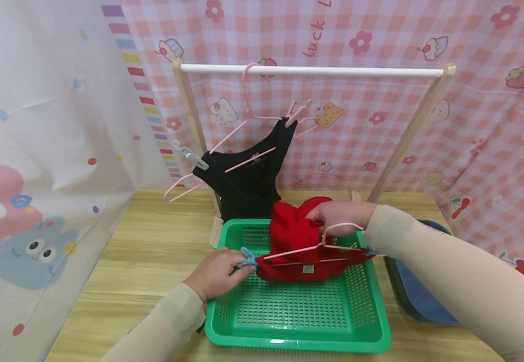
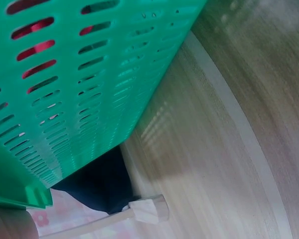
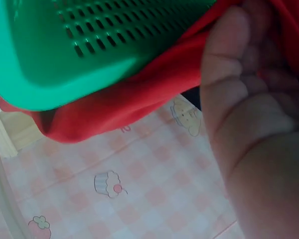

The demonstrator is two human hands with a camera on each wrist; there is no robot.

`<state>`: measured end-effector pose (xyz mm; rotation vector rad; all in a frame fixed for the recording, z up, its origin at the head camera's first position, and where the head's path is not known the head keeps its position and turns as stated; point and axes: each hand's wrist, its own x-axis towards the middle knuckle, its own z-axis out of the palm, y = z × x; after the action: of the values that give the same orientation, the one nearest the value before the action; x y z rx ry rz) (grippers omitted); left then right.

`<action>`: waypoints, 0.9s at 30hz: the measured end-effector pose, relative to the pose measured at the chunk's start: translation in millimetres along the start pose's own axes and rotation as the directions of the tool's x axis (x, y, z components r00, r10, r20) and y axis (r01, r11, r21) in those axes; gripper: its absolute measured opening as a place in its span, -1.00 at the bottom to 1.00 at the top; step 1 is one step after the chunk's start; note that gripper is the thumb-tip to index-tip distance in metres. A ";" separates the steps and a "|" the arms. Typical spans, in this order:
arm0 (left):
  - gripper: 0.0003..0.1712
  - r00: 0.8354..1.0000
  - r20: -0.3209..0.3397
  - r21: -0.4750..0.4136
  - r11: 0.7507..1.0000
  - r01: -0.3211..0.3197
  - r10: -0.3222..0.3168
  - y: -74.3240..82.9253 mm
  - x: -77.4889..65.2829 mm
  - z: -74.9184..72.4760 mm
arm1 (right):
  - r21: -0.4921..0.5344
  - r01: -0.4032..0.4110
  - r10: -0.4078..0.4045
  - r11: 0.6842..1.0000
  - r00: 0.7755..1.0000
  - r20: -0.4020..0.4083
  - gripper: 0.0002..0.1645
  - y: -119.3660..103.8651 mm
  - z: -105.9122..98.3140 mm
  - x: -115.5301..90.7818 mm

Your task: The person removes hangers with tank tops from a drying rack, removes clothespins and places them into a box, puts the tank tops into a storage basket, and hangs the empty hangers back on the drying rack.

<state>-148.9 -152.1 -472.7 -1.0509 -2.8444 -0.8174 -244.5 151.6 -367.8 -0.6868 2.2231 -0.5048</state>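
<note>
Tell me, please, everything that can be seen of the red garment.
The red garment is soft-looking, plain fabric with a pale label. It is bunched over the green plastic basket, partly past the far rim, against a pink hanger. The left hand pinches a blue clothespin at the garment's left end; the right hand grips its upper folds. Its full cut is hidden.

Pink checked cloth (image 1: 393, 45) hangs across the top, white cartoon cloth (image 1: 40, 136) at left; a blue container (image 1: 420, 300) sits lower right.
</note>
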 end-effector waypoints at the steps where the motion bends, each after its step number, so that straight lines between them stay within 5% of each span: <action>1: -0.58 1.000 -0.001 -0.003 1.000 -0.003 0.003 -0.1 0.1 -0.1 | -0.024 -0.003 0.003 1.000 1.000 0.017 -0.80 -0.1 1.7 0.0; 8: -0.58 1.000 -0.005 -0.003 1.000 -0.003 0.003 -0.2 0.4 0.5 | -0.056 -0.009 0.015 0.998 0.994 0.107 -0.86 1.3 5.5 -1.0; 12: -0.59 1.000 -0.009 0.002 1.000 0.000 0.000 0.1 0.1 0.3 | -0.058 -0.014 0.011 0.998 0.999 -0.048 -0.61 5.9 -0.6 3.8; 15: -0.59 1.000 -0.009 -0.005 1.000 -0.002 0.002 0.3 0.2 0.4 | -0.112 -0.063 0.040 0.992 0.979 -0.200 -0.48 9.0 -3.0 9.4; 18: -0.59 1.000 -0.010 -0.007 1.000 -0.006 0.006 0.2 0.3 0.5 | -0.181 -0.147 0.097 0.973 0.961 -0.258 -0.29 11.3 -1.4 14.6; 22: -0.58 1.000 -0.013 0.000 1.000 -0.009 0.009 0.0 0.4 1.1 | -0.272 -0.224 0.166 0.936 0.961 -0.220 -0.12 12.0 3.1 19.8; 27: -0.58 1.000 -0.015 0.001 1.000 -0.007 0.007 0.1 0.2 1.0 | -0.326 -0.255 0.205 0.910 0.962 -0.181 -0.14 12.6 6.6 25.3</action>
<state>-148.8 -151.5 -473.5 -1.0496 -2.8269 -0.8200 -258.3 145.0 -392.4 -0.5647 2.5195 -0.0395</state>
